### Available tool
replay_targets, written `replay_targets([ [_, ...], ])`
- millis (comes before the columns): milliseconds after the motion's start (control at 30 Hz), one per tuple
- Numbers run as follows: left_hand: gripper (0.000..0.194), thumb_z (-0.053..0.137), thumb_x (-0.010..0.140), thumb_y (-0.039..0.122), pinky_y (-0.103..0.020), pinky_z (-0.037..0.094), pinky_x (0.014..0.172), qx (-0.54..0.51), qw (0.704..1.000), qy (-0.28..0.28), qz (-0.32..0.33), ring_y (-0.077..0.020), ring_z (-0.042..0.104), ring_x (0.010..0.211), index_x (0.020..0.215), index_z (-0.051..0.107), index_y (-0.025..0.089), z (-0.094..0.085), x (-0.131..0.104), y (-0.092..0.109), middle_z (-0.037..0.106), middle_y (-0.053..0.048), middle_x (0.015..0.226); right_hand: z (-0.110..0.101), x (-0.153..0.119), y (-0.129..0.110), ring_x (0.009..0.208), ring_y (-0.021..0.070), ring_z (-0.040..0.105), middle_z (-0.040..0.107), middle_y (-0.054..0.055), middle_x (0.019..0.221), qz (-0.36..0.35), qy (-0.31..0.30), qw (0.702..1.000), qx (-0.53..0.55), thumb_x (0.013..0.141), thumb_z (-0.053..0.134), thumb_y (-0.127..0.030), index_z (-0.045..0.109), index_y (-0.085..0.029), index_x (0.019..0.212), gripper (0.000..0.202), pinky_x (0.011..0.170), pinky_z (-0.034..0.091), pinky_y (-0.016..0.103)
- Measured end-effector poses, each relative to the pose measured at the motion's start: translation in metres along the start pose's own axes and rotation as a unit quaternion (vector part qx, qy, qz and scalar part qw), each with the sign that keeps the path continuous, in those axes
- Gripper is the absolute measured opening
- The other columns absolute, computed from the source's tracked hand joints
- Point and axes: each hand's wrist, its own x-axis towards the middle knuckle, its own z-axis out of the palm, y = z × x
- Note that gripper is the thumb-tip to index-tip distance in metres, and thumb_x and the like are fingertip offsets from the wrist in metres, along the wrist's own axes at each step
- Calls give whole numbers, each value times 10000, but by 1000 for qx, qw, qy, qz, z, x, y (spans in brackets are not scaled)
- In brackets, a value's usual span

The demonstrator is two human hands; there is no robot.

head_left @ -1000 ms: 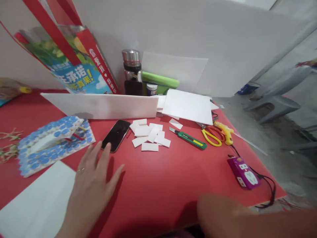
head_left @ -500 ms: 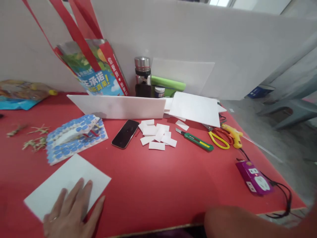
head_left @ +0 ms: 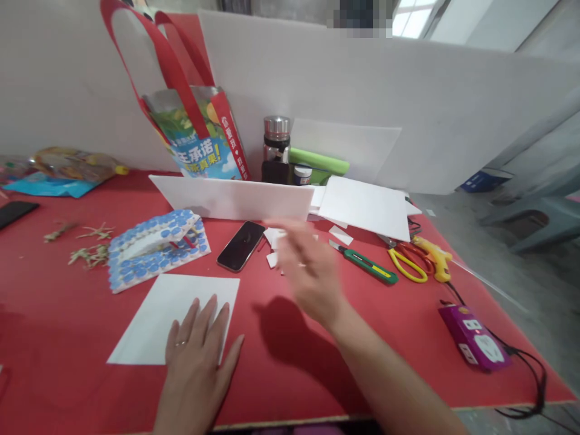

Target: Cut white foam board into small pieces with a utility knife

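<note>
My left hand [head_left: 197, 347] lies flat with its fingers apart on a white square sheet [head_left: 158, 326], near the table's front. My right hand [head_left: 308, 266] is raised over a pile of small white rectangular pieces [head_left: 272, 237] and hides most of them. It is smeared by motion, so I cannot make out whether its fingers hold anything. Just left of the pile lies a phone [head_left: 241, 246]. A green utility knife [head_left: 365, 264] with its blade out rests to the right of the pile.
Blue-dotted craft model [head_left: 156, 248] sits left, beside dried twig figures [head_left: 90, 254]. A white board [head_left: 226, 196] stands behind the phone. Yellow-handled scissors [head_left: 408, 266], a yellow glue gun [head_left: 437, 260] and a purple power socket [head_left: 475, 338] with cord line the right edge.
My right hand has come up from the lower right to the small white pieces. The sheet under my left hand has turned and shifted right with it. The whole view has swung slightly.
</note>
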Motion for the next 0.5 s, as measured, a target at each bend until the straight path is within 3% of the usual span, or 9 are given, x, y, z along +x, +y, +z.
replay_targets([
  [67, 453, 500, 1037, 337, -714, 300, 1244, 10, 1000, -1, -2, -442, 422, 1552, 1470, 585, 233, 4, -3, -2, 579, -176, 1583, 19, 17, -6, 984, 250, 755, 794, 59, 1110, -39, -64, 995, -69, 1091, 414, -241, 350, -348, 1685, 607, 844, 603, 357],
  [100, 457, 496, 1041, 329, -716, 297, 1244, 13, 1000, 2, 0, -443, 435, 1543, 1481, 570, 231, 6, -5, -3, 583, -179, 1578, 29, 27, -7, 966, 272, 764, 805, 85, 1077, -56, -103, 986, -121, 1039, 462, -175, 300, -280, 1709, 698, 829, 593, 366],
  [200, 524, 500, 1050, 316, -702, 313, 1240, 16, 1000, 15, 10, -435, 459, 1527, 1568, 468, 239, 11, -12, -4, 582, -190, 1572, 57, 50, -6, 952, 319, 776, 807, 145, 1050, -71, -163, 958, -223, 965, 503, -123, 332, -194, 1686, 744, 771, 584, 397],
  [267, 595, 508, 1052, 307, -695, 322, 1239, 17, 1000, 22, 15, -429, 468, 1520, 1631, 382, 250, 11, -15, -5, 572, -194, 1577, 69, 57, -3, 956, 334, 780, 801, 176, 1058, -76, -166, 953, -243, 956, 504, -125, 426, -167, 1621, 672, 762, 583, 410],
  [367, 671, 507, 1054, 293, -633, 381, 1223, 13, 999, 30, 30, -399, 515, 1486, 1688, 290, 255, 9, -18, -11, 572, -191, 1575, 73, 57, -1, 976, 333, 779, 789, 204, 1102, -78, -151, 954, -246, 973, 478, -132, 436, -140, 1591, 619, 775, 575, 414],
  [500, 654, 515, 1062, 290, -519, 474, 1170, 9, 996, 56, 64, -362, 576, 1427, 1681, 328, 193, 8, -19, -22, 597, -188, 1547, 69, 51, 1, 938, 321, 775, 799, 167, 1046, -78, -144, 957, -241, 972, 490, -134, 496, -149, 1546, 574, 744, 541, 381],
])
